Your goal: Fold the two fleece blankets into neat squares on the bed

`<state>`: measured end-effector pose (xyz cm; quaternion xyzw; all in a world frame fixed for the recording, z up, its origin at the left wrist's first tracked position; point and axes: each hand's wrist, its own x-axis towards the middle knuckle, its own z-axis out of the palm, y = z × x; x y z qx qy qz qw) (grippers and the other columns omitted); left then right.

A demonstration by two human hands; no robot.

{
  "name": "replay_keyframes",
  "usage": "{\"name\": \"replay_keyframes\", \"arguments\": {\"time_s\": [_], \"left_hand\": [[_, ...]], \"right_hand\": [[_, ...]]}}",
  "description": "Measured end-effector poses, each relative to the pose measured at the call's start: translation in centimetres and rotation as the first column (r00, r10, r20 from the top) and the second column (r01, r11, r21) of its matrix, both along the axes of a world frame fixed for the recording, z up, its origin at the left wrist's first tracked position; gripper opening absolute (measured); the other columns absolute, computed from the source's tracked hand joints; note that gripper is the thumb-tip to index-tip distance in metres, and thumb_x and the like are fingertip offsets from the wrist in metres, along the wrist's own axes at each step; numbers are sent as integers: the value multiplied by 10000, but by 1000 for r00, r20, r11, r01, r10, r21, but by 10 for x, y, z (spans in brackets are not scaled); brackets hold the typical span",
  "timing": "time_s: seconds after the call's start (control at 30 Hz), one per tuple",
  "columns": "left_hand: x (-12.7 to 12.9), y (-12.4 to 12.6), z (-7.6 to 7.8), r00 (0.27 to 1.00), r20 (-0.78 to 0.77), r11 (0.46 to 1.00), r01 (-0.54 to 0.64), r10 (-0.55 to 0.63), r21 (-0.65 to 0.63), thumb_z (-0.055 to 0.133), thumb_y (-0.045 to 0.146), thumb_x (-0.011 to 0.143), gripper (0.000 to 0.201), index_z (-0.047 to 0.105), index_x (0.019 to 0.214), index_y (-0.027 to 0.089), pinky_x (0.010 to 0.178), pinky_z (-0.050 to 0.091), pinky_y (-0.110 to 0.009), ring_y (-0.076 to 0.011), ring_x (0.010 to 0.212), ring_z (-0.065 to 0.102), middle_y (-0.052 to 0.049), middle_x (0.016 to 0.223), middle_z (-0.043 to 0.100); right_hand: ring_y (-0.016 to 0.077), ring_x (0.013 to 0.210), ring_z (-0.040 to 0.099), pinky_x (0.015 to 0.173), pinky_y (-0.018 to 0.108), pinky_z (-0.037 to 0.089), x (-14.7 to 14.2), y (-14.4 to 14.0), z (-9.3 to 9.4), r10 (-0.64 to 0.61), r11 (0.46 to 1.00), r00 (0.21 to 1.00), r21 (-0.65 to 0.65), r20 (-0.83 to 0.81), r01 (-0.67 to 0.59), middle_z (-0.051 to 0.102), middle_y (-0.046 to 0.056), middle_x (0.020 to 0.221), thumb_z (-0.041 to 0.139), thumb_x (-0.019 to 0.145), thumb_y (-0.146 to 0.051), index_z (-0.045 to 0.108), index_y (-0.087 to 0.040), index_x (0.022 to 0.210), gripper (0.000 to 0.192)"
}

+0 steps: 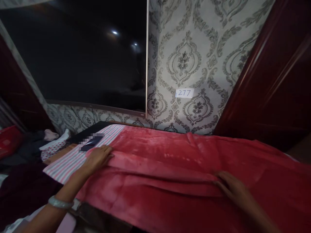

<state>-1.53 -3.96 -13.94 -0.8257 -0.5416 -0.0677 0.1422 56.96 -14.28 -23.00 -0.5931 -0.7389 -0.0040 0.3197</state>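
A red blanket (184,161) is being pressed flat by both hands on a counter (58,154), over a pink and white striped cloth (70,160) that is showing at its left end. The blanket is lying spread across the middle and right of the view, with a long fold running between the two hands.

The left hand (98,157) is being laid palm down on the blanket's left edge, fingers stretched out and released, nothing being grasped. A pale bangle (59,203) is being worn on that wrist. The right hand (230,187) is being rested flat on the fold nearer the right, fingers likewise extended and not clenched around anything.

Just beyond the left hand a dark phone (91,143) is lying on the striped cloth. Further left, a heap of clothes (52,142) is being kept beside the counter, with something red (8,140) at the frame's edge.

Behind the counter, a large dark screen (80,55) is mounted against patterned grey wallpaper (194,48), on which a small white label (184,93) reading 277 is stuck. Dark red wood panelling (272,81) is seen at the right.
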Motion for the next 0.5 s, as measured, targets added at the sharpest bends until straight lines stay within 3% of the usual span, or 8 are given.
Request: {"name": "replay_keyframes", "arguments": {"time_s": [0.1,0.2,0.3,0.5], "left_hand": [[-4,-16,-3,999,-14,999,47,-47,-24,443,150,919,236,661,1008,155,825,498,-364,-255,911,650,-128,962,676],[-7,-21,4,1000,-18,1000,15,-15,8,444,77,858,284,673,1018,133,824,496,-383,-274,919,641,-150,966,668],[-10,-20,10,999,8,998,-42,42,36,460,105,844,237,681,921,143,813,495,-403,-301,936,639,-163,956,674],[-24,-13,3,981,169,995,-87,94,-50,414,165,837,267,654,954,171,815,506,-364,-280,946,682,-131,982,723]], "right_hand": [[266,871,716,768,369,590,-3,-15,-5,-19,999,1000,-27,7,19,743,109,963,436,918,-506,703,-237,922,379],[268,907,703,797,378,577,-4,-22,-5,-31,997,999,-69,21,32,731,108,985,452,912,-477,699,-237,954,347],[282,951,686,828,408,562,1,-21,-7,-36,992,998,-123,59,44,726,111,1020,466,894,-480,701,-233,1005,358],[302,844,682,789,442,547,24,-19,-19,-96,988,992,-113,87,106,733,132,891,419,860,-462,681,-219,849,357]]}}
